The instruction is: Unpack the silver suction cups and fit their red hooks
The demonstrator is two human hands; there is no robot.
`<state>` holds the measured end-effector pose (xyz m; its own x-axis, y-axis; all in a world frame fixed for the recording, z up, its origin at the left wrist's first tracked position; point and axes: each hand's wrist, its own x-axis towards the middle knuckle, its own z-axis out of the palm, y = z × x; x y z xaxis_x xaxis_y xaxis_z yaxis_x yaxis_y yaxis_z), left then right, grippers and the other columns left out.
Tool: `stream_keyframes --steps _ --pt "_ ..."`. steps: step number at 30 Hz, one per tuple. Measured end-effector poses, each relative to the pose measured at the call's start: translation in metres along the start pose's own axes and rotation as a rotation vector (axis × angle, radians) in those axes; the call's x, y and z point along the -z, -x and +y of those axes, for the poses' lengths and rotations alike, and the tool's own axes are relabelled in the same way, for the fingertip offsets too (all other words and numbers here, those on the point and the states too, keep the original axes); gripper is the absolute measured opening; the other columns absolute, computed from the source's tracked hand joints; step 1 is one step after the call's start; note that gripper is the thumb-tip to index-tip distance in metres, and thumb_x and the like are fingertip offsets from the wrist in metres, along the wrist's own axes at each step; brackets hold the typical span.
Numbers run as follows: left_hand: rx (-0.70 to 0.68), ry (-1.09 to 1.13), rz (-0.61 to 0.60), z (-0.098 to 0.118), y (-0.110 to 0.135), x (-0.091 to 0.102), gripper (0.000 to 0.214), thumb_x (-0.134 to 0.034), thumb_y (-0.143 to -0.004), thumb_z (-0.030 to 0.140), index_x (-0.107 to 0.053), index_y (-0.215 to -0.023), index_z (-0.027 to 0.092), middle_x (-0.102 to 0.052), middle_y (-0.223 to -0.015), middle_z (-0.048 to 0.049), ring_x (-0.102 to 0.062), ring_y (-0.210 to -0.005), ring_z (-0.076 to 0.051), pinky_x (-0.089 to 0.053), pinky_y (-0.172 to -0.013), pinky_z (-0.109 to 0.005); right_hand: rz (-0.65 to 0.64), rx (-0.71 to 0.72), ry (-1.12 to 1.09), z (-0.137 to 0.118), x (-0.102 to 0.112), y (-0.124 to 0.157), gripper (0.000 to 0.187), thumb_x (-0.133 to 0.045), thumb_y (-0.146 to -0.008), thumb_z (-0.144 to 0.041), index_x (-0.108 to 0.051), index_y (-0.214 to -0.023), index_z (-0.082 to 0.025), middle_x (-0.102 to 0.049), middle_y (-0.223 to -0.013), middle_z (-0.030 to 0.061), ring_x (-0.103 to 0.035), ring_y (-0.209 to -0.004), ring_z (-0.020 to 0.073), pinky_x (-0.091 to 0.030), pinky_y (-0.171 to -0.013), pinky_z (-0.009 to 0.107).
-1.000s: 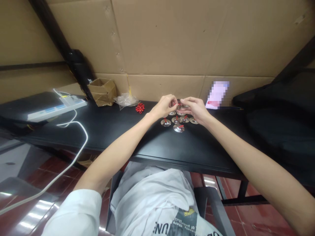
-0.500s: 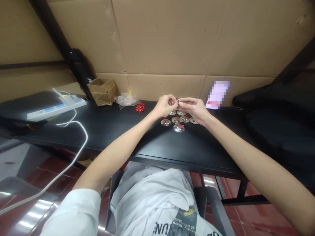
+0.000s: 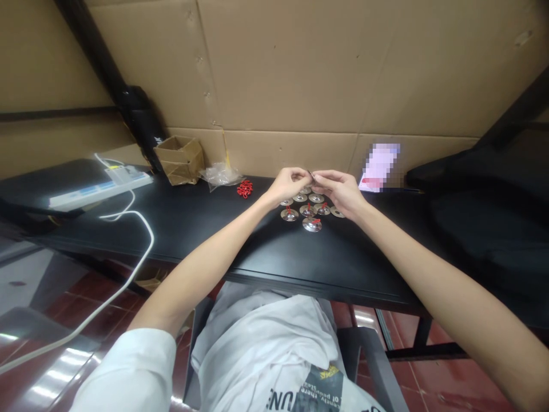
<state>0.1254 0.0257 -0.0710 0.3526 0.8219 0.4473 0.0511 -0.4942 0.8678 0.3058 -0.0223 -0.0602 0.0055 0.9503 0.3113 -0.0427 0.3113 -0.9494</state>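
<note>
My left hand (image 3: 287, 186) and my right hand (image 3: 341, 192) meet above the black table (image 3: 274, 252), fingertips pinched together around a small finger cymbal (image 3: 311, 173). Only its dark, thin edge shows; fingers cover the rest. Under and in front of the hands lie several silver finger cymbals (image 3: 311, 225). Some carry red cord loops at the centre, such as the cymbal (image 3: 289, 216) at the left. One cymbal (image 3: 337, 212) beside my right wrist shows a dark centre and no cord. A heap of red cord loops (image 3: 245, 189) rests left of my left hand.
A clear plastic bag (image 3: 221, 174) and an open cardboard box (image 3: 179, 160) stand left of the cords. Farther left are a white power strip (image 3: 100, 190) and its cable (image 3: 146, 229). A blurred-out phone (image 3: 380, 166) leans at the back right, near dark cloth (image 3: 480, 223).
Both hands stay in nearly the same place. The cymbal between the fingers has turned, and the red bit seen there before is now hidden.
</note>
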Motion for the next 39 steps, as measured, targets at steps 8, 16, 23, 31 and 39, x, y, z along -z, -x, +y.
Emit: stream_keyframes --steps 8,16,23,31,39 --pt "-0.010 0.011 -0.014 0.008 0.004 0.002 0.008 -0.075 -0.096 0.021 -0.072 -0.092 0.014 -0.079 -0.093 -0.0084 -0.072 -0.084 -0.016 -0.059 -0.087 -0.034 0.039 0.018 0.149 -0.001 0.000 0.001 0.036 -0.093 -0.079 -0.052 -0.075 -0.092 -0.023 -0.082 -0.106 0.0079 -0.078 -0.111 0.0283 -0.066 -0.102 0.042" --pt "0.053 -0.072 0.059 0.010 0.001 0.002 0.018 -0.057 -0.110 0.034 -0.066 -0.112 0.018 -0.076 -0.114 -0.0101 -0.074 -0.097 -0.019 -0.059 -0.087 -0.034 0.071 0.198 0.408 0.009 0.007 -0.007 0.043 -0.082 -0.087 -0.065 -0.075 -0.093 -0.023 -0.080 -0.104 0.0107 -0.076 -0.102 0.0296 -0.064 -0.098 0.045" --pt "-0.186 -0.181 -0.110 0.003 0.001 0.004 0.021 -0.072 -0.098 0.034 -0.074 -0.110 0.017 -0.078 -0.113 -0.0101 -0.072 -0.101 -0.020 -0.055 -0.101 -0.039 0.049 0.412 0.510 0.014 0.019 -0.013 0.050 -0.079 -0.087 -0.073 -0.077 -0.093 -0.023 -0.071 -0.122 0.0138 -0.073 -0.104 0.0287 -0.062 -0.100 0.051" --pt "-0.289 -0.552 -0.115 -0.003 0.006 0.010 0.022 -0.074 -0.096 0.032 -0.076 -0.115 0.020 -0.074 -0.115 -0.0099 -0.067 -0.113 -0.025 -0.054 -0.105 -0.041 0.029 0.458 0.670 0.019 0.031 -0.023 0.035 -0.075 -0.094 -0.057 -0.077 -0.094 -0.023 -0.068 -0.126 0.0145 -0.069 -0.113 0.0302 -0.061 -0.097 0.049" --pt "0.016 -1.024 -0.012 0.001 0.007 0.043 0.028 -0.057 -0.104 0.030 -0.076 -0.122 0.020 -0.068 -0.134 -0.0172 -0.060 -0.133 -0.038 -0.049 -0.114 -0.057 0.134 0.352 1.151 0.025 0.067 -0.034 0.017 -0.070 -0.094 -0.033 -0.077 -0.091 -0.018 -0.068 -0.117 0.0189 -0.063 -0.119 0.0384 -0.050 -0.112 0.057"
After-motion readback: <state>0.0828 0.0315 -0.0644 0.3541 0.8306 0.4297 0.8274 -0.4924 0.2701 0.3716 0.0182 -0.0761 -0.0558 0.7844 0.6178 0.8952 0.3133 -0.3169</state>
